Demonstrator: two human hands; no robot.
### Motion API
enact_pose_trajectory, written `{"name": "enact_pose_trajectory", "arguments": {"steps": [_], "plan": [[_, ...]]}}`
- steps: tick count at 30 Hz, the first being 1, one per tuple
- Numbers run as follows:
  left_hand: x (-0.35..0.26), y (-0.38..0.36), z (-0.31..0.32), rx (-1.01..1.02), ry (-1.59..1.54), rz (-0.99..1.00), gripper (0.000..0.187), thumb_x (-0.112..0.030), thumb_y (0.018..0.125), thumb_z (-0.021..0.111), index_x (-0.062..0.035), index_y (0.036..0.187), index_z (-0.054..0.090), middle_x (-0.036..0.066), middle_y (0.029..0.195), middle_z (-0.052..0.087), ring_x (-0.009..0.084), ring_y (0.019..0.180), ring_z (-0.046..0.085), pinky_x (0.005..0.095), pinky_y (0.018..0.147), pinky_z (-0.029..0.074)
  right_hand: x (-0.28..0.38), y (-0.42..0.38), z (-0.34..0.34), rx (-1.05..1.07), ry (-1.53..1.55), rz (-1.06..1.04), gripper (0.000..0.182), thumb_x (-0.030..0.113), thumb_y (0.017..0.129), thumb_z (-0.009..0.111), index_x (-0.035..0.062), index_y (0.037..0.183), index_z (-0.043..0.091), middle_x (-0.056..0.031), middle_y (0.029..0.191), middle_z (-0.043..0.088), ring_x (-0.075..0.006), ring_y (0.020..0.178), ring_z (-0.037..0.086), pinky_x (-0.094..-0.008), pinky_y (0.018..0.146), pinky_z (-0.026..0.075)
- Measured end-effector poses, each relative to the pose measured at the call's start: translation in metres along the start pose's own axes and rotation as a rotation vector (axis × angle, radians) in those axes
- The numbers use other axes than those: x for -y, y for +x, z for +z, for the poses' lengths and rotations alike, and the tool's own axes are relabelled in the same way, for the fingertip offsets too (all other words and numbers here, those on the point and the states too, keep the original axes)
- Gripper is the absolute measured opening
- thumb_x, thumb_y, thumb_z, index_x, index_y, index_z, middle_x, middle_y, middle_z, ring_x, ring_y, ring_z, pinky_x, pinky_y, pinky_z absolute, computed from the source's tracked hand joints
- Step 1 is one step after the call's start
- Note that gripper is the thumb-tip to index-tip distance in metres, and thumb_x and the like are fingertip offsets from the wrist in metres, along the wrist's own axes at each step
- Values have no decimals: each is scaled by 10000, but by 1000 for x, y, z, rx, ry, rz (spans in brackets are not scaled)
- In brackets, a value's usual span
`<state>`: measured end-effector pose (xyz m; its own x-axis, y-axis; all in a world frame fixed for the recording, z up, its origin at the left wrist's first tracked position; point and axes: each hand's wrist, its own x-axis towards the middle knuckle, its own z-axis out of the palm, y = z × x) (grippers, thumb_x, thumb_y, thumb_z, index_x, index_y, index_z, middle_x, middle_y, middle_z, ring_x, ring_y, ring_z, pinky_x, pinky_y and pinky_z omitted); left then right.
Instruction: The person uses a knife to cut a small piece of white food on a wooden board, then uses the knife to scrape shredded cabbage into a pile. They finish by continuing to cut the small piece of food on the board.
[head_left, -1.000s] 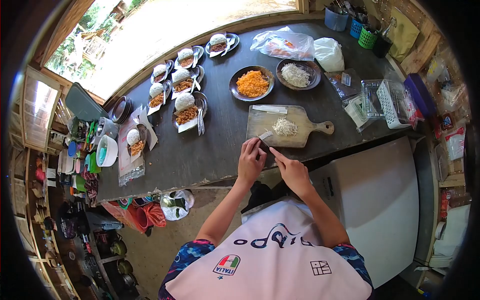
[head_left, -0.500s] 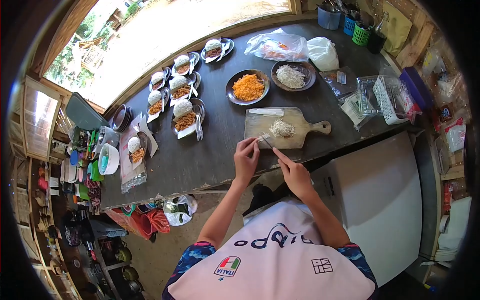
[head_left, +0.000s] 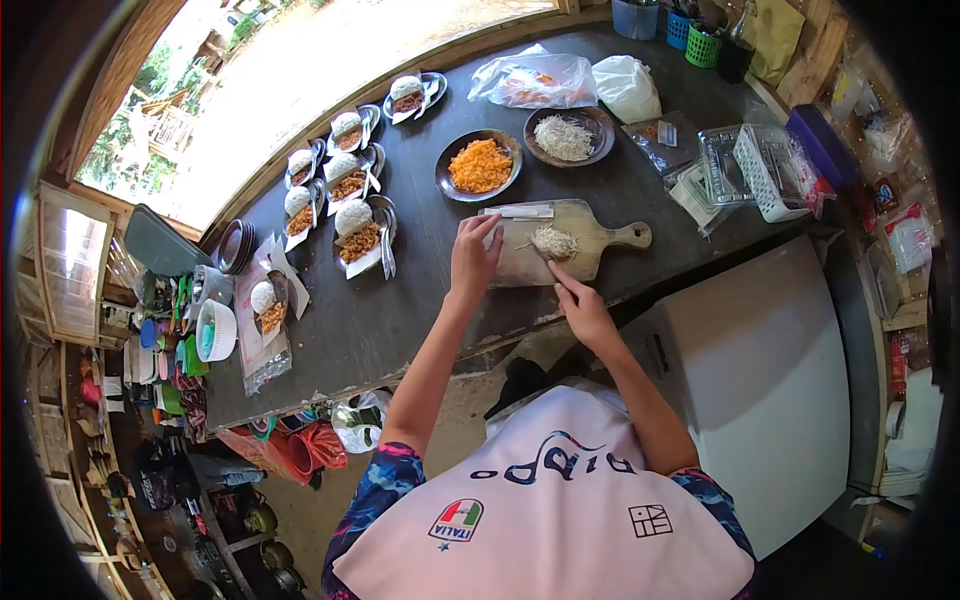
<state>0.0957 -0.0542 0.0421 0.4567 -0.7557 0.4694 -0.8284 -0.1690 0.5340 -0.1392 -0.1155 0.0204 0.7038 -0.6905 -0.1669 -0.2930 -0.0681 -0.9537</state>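
A wooden cutting board (head_left: 605, 236) lies near the table's front edge, with a small heap of pale shreds (head_left: 556, 241) on it. My left hand (head_left: 475, 258) is at the board's left edge, its fingers together and gripping there beside the end of a flat white strip (head_left: 526, 212). In my right hand (head_left: 587, 312) is a knife (head_left: 546, 259), gripped by its handle, its blade angled to the heap's lower left side. Behind the board are a bowl of orange shreds (head_left: 480, 166) and a bowl of white shreds (head_left: 563, 138).
Several dishes of rice and brown food (head_left: 357, 238) stand at the left. Plastic bags (head_left: 533, 80) lie at the back. A clear container (head_left: 722, 165) and a white basket (head_left: 765, 172) are at the right, with a white chest (head_left: 760, 390) below.
My left hand has moved up from the board's lower left corner to its left edge. The knife in my right hand has moved to the heap. The view has shifted slightly.
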Motion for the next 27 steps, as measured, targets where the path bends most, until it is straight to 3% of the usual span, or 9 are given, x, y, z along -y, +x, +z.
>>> {"name": "enact_pose_trajectory", "arguments": {"steps": [8,11,14,17,20,23,27], "plan": [[24,30,11,195,368,284,385,-88,967,630,-29,1344,682,116,1231,722,283,1194,659,406,1046,527,15,-17,15,189,92,6,489,166,1109,528,190,1598,518,-19,768,570,-110,727,531,-282,721,486],[27,33,7,246,400,273,394,-100,970,620,-30,1355,672,112,1194,722,277,1173,663,401,1046,525,-6,-3,23,138,130,-22,481,186,1110,532,185,1591,527,-32,770,589,-117,726,551,-292,724,495],[33,37,6,276,366,252,411,-83,967,622,-28,1373,653,112,1164,714,280,1151,664,404,1034,529,19,-5,4,-4,54,104,473,202,1109,543,182,1582,534,-67,780,605,-125,725,573,-307,734,510],[40,34,7,271,313,262,405,-85,983,628,-22,1382,645,122,1146,707,293,1122,665,415,1009,535,18,-7,-2,-26,-71,70,462,204,1099,561,175,1560,555,-157,899,709,-243,804,694,-359,784,541],[44,33,6,252,270,286,394,-105,1012,640,-11,1395,640,142,1133,707,315,1084,665,433,975,542,12,-16,9,-115,-173,-161,448,212,1087,581,174,1533,580,-231,1098,744,-403,984,722,-421,860,554],[43,30,3,263,245,274,468,-98,1006,651,-7,1460,588,145,1134,697,314,1086,658,430,975,539,7,-20,16,-69,-236,-220,454,263,1084,569,235,1538,575,-216,1069,721,-439,986,696,-512,867,553],[37,21,-3,261,202,269,568,-97,1002,660,2,1540,507,147,1142,684,309,1100,645,422,979,534,10,-23,11,-54,-226,-198,463,254,1077,584,235,1540,574,-220,1087,715,-447,996,687,-516,874,549]]}}
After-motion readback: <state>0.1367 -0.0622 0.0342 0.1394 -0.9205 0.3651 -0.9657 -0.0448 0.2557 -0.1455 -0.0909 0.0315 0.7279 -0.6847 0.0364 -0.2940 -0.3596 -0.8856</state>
